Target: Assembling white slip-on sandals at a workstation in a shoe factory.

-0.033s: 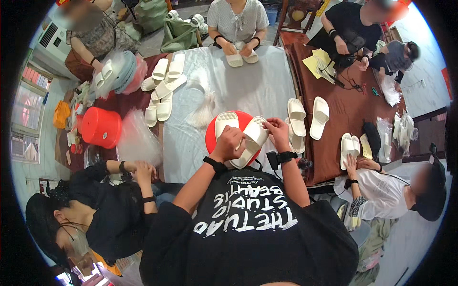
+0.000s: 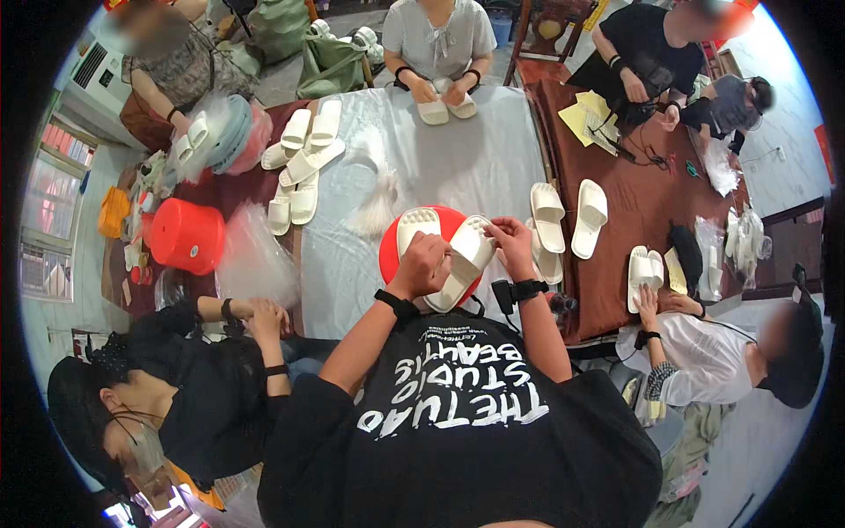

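Two white slide slippers lie side by side in front of me on a round red surface (image 2: 388,255), toes pointing away. My left hand (image 2: 422,266) is closed over the left slipper (image 2: 415,223), fingers bent in a pinch. Whatever it pinches is too small or hidden to make out. At the strap end of the right slipper (image 2: 473,246), my right hand (image 2: 512,244) has its thumb and fingers closed on the outer edge. Both wrists wear black bands.
White slippers (image 2: 304,163) are piled on the table's left, beside a red bucket (image 2: 187,235) and clear plastic bags (image 2: 255,260). More slippers (image 2: 547,216) lie to the right. A bundle of thin white strips (image 2: 374,207) lies ahead. Several co-workers sit around the tables.
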Action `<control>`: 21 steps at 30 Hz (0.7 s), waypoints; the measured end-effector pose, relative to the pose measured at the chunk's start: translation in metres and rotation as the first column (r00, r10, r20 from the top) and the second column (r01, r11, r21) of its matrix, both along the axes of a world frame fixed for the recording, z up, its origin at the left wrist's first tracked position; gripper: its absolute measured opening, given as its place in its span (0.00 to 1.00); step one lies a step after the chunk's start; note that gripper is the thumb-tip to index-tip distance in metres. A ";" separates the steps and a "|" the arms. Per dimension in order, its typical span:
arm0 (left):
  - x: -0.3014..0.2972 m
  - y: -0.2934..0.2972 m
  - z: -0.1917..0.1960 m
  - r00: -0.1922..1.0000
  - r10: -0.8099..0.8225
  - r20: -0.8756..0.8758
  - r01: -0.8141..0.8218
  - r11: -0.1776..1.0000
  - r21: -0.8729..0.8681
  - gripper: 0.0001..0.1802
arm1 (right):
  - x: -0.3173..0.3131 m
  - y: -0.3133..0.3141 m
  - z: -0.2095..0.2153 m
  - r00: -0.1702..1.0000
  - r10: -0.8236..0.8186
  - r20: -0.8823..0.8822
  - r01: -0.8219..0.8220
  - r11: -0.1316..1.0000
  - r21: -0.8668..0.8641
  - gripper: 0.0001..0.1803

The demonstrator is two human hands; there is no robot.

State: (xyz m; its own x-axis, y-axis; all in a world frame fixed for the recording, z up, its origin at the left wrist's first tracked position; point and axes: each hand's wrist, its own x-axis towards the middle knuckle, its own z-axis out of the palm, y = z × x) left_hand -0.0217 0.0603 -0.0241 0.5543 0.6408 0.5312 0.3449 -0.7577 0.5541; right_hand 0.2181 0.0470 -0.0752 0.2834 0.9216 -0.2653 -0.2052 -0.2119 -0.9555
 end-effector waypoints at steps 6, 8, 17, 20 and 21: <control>0.011 0.032 -0.003 0.960 0.173 0.220 -0.093 0.940 -0.329 0.09 | -0.017 0.023 0.013 0.995 0.070 0.070 -0.081 0.981 0.178 0.13; 0.019 0.042 0.001 0.969 0.233 0.084 -0.182 0.899 -0.399 0.11 | -0.025 0.031 0.023 0.996 0.084 0.006 -0.084 0.983 0.161 0.14; 0.031 0.044 -0.024 0.972 0.234 -0.006 -0.219 0.900 -0.377 0.10 | -0.041 0.032 0.007 0.990 0.058 -0.131 -0.041 0.991 0.131 0.21; 0.036 0.044 -0.019 0.969 0.247 -0.012 -0.232 0.895 -0.382 0.10 | -0.039 0.033 0.003 0.986 0.048 -0.162 -0.021 0.986 0.166 0.21; 0.035 0.044 -0.018 0.964 0.264 -0.017 -0.249 0.883 -0.398 0.11 | -0.040 0.034 0.001 0.988 0.049 -0.145 -0.022 0.983 0.182 0.20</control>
State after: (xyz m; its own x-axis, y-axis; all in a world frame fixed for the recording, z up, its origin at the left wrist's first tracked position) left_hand 0.0132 0.1039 -0.0422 0.3275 0.9184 0.2222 0.4711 -0.3626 0.8041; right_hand 0.1781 0.0812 -0.0741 0.2201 0.9667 -0.1309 -0.3424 -0.0491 -0.9383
